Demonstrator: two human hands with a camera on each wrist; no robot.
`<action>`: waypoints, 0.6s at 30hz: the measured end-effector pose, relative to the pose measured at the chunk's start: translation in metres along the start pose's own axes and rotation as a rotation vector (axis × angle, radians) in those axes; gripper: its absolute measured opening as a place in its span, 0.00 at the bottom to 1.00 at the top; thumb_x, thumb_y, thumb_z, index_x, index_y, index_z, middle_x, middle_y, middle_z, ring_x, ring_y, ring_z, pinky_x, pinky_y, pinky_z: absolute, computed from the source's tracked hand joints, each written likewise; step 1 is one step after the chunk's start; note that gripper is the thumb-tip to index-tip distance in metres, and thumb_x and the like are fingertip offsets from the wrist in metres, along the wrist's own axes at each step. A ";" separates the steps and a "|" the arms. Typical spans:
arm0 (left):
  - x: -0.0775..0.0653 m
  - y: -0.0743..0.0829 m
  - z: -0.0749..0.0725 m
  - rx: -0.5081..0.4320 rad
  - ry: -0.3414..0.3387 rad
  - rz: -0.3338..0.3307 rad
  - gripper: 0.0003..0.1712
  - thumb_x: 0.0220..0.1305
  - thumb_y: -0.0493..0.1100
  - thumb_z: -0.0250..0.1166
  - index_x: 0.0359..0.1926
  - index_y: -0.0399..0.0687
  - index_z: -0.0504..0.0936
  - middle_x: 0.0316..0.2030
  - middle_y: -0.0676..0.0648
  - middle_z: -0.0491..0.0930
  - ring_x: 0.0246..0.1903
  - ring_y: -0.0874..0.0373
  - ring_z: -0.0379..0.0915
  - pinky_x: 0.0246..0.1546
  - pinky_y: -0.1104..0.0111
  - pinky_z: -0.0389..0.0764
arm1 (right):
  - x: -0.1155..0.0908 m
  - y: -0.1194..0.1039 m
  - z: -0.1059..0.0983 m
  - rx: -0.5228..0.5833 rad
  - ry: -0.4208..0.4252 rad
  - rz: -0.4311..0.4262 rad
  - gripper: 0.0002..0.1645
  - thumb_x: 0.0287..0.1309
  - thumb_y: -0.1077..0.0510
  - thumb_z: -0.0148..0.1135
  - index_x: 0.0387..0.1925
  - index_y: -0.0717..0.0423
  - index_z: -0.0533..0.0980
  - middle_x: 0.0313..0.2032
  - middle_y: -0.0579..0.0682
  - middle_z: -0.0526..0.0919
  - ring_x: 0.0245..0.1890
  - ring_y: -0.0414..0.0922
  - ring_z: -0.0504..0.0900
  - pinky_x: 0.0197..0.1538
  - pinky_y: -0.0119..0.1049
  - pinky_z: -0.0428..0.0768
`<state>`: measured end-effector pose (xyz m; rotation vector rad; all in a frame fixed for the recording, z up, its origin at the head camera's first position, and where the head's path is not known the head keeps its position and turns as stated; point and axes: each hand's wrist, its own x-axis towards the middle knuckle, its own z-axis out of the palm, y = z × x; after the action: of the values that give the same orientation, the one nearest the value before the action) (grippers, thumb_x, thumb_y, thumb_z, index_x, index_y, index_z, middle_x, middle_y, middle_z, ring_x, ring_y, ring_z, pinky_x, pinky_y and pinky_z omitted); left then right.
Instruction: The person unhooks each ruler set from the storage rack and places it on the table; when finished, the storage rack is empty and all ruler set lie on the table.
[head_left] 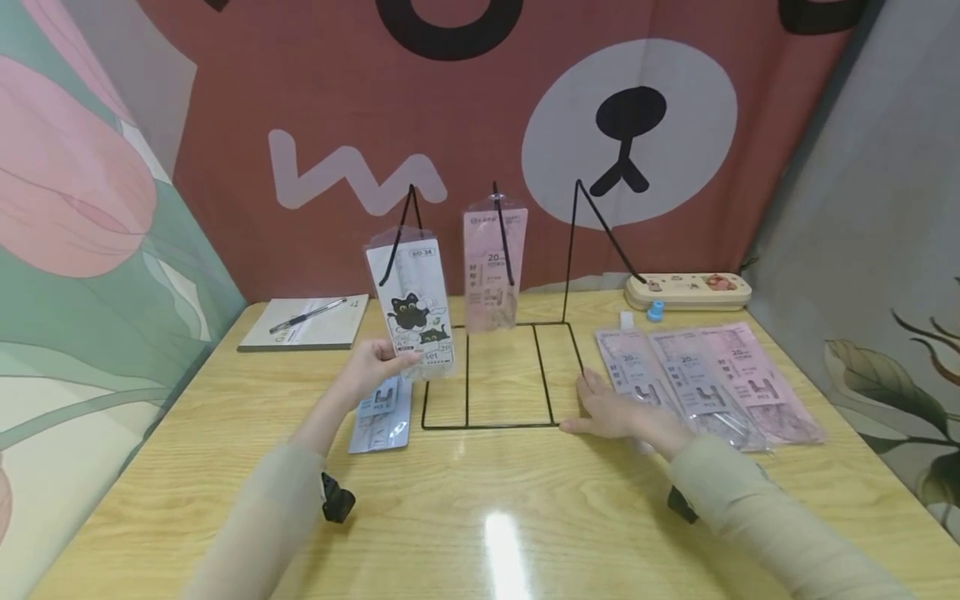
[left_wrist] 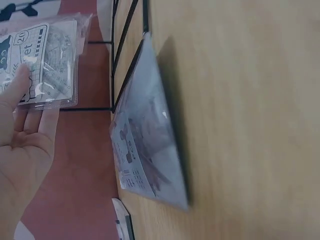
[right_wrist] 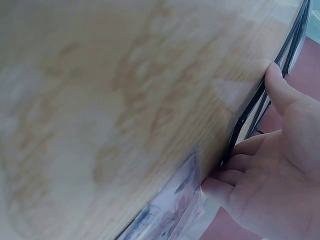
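Note:
My left hand pinches the lower edge of a white ruler set packet printed with black cats, thumb in front and fingers behind. Its clear sleeve hangs at the left hook of a black wire rack. In the left wrist view, that packet shows clear plastic pieces inside. A pink packet hangs on the middle hook; the right hook carries nothing. My right hand rests over the rack's front right corner, thumb at the front bar and fingers along the side bar; in the right wrist view the hand touches the black wire.
A bluish packet lies below my left hand. Overlapping packets lie to the right of the rack, near my right forearm. Behind them are a pencil case and a small blue object. A pen lies on a notebook at left.

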<state>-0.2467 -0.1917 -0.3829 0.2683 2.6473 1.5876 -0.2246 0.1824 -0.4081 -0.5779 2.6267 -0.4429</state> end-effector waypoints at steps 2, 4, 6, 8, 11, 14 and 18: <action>-0.009 0.000 -0.001 0.000 -0.006 0.023 0.19 0.60 0.48 0.65 0.30 0.32 0.82 0.13 0.63 0.69 0.16 0.67 0.56 0.17 0.75 0.59 | 0.000 -0.001 0.000 0.003 -0.003 0.003 0.57 0.63 0.37 0.51 0.68 0.78 0.40 0.69 0.74 0.32 0.71 0.67 0.35 0.72 0.59 0.42; -0.019 -0.001 -0.001 0.003 -0.012 0.052 0.19 0.60 0.46 0.65 0.27 0.29 0.80 0.10 0.62 0.64 0.14 0.67 0.54 0.15 0.75 0.57 | 0.000 -0.001 0.000 0.005 -0.007 0.009 0.57 0.63 0.37 0.51 0.68 0.78 0.40 0.69 0.74 0.32 0.71 0.67 0.35 0.72 0.59 0.42; -0.028 -0.002 0.000 -0.002 -0.013 0.074 0.19 0.60 0.43 0.65 0.24 0.27 0.78 0.09 0.60 0.64 0.12 0.68 0.50 0.13 0.75 0.54 | 0.000 -0.001 0.000 0.005 -0.009 0.012 0.57 0.63 0.37 0.51 0.68 0.78 0.40 0.69 0.74 0.32 0.71 0.67 0.35 0.72 0.59 0.42; -0.037 -0.003 0.001 -0.018 -0.020 0.124 0.16 0.59 0.39 0.65 0.25 0.25 0.79 0.12 0.53 0.74 0.13 0.70 0.53 0.13 0.77 0.58 | 0.000 -0.001 0.000 0.005 -0.008 0.012 0.57 0.63 0.37 0.51 0.68 0.78 0.40 0.69 0.73 0.32 0.71 0.67 0.35 0.72 0.59 0.42; -0.050 -0.004 -0.001 -0.049 -0.033 0.201 0.10 0.57 0.34 0.65 0.34 0.26 0.82 0.30 0.39 0.86 0.22 0.75 0.72 0.23 0.79 0.75 | 0.000 0.000 0.000 0.000 -0.006 0.007 0.57 0.63 0.37 0.51 0.68 0.78 0.40 0.69 0.74 0.32 0.71 0.67 0.35 0.72 0.59 0.41; -0.062 -0.001 -0.005 -0.055 -0.049 0.296 0.11 0.56 0.30 0.65 0.41 0.27 0.82 0.41 0.31 0.82 0.37 0.71 0.81 0.37 0.74 0.83 | 0.000 0.000 -0.001 -0.004 -0.004 0.003 0.57 0.63 0.37 0.51 0.68 0.78 0.40 0.69 0.74 0.32 0.71 0.67 0.35 0.72 0.58 0.41; -0.079 0.006 -0.022 -0.038 -0.005 0.334 0.10 0.56 0.30 0.65 0.40 0.28 0.83 0.39 0.45 0.86 0.38 0.71 0.81 0.37 0.73 0.83 | 0.001 0.001 0.000 -0.008 -0.001 -0.002 0.57 0.63 0.37 0.51 0.68 0.78 0.40 0.69 0.74 0.33 0.71 0.67 0.35 0.72 0.58 0.41</action>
<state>-0.1713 -0.2215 -0.3718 0.7466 2.6732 1.7134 -0.2261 0.1824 -0.4085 -0.5834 2.6285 -0.4322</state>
